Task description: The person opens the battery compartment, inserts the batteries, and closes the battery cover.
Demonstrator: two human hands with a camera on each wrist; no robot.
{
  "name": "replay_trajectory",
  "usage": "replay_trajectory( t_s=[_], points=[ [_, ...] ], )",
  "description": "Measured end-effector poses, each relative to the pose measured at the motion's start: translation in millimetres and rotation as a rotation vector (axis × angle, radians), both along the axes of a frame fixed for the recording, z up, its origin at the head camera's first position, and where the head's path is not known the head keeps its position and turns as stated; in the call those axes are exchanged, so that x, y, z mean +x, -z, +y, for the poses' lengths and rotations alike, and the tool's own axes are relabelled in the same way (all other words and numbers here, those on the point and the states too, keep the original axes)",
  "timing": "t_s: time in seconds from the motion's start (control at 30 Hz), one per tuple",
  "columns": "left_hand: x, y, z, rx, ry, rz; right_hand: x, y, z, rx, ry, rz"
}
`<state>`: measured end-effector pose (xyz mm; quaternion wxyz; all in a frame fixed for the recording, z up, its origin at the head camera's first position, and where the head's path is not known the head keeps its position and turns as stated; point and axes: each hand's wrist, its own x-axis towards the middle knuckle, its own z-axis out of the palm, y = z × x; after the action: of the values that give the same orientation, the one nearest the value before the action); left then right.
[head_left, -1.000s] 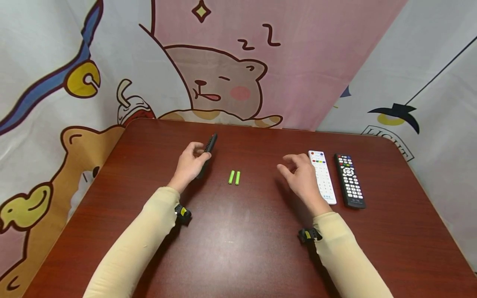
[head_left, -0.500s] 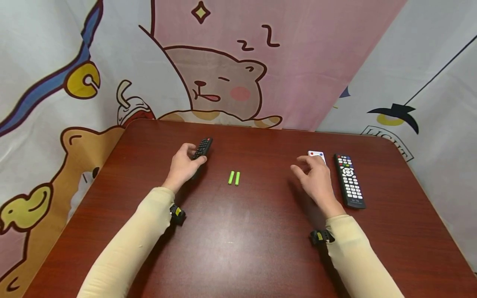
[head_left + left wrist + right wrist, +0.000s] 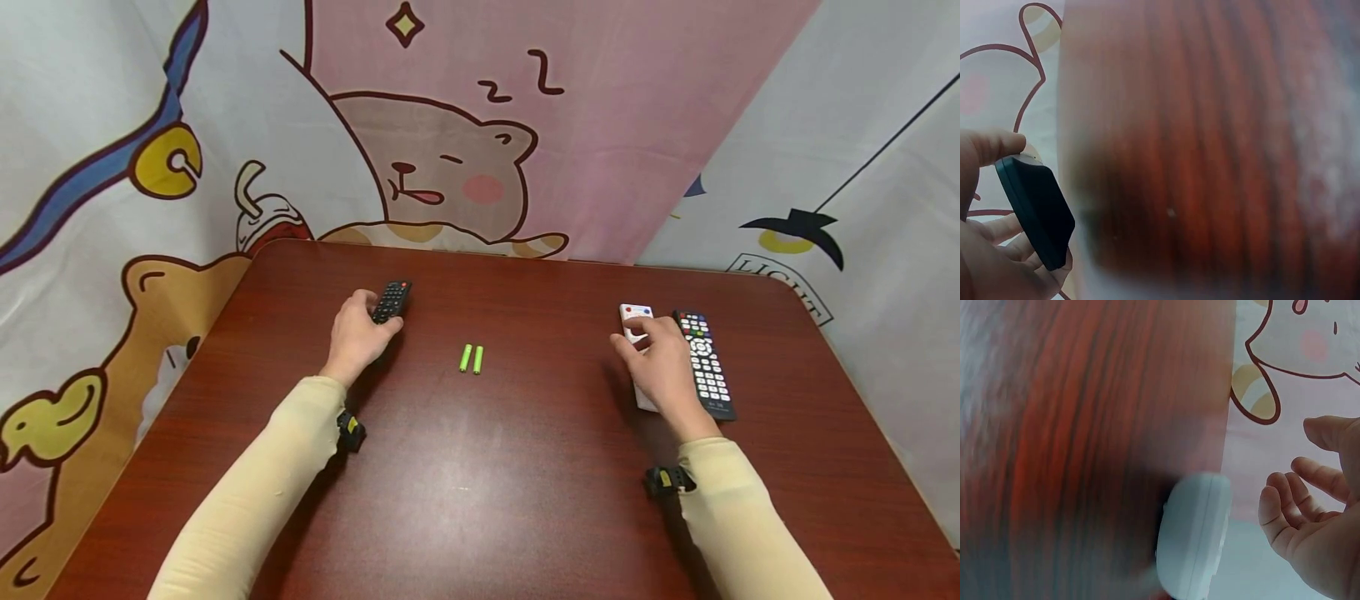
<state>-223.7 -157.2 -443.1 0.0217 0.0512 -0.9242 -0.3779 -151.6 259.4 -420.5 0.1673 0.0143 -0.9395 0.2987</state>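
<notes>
On a reddish-brown wood-grained table (image 3: 465, 517), far left, the left hand (image 3: 355, 337) grips a slim black plastic remote control (image 3: 392, 302) between thumb and fingers; the right hand (image 3: 660, 364), fingers loosely bent, holding nothing, hovers over a white plastic remote control (image 3: 637, 312), left of a black remote control with white buttons (image 3: 710, 371). The gripped one looks light, stiff, slightly slick, best held by its long edges; two green cylindrical batteries (image 3: 477, 360) between the hands probably roll easily. Since a second ago, the left hand has shifted left, the remote's buttons turning upward, the right hand rightward.
</notes>
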Motion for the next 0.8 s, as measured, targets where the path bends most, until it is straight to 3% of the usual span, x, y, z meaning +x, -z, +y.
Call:
replay_trajectory(
  t_s=[0.4,0.8],
  points=[
    [0.8,0.9,-7.8,-0.068,-0.033,-0.03,2.6,-2.2,26.8,0.072,0.051,0.027],
    [-1.3,3.3,-11.8,-0.108,-0.066,-0.039,6.6,-1.4,57.6,0.104,0.131,-0.039]
  ],
)
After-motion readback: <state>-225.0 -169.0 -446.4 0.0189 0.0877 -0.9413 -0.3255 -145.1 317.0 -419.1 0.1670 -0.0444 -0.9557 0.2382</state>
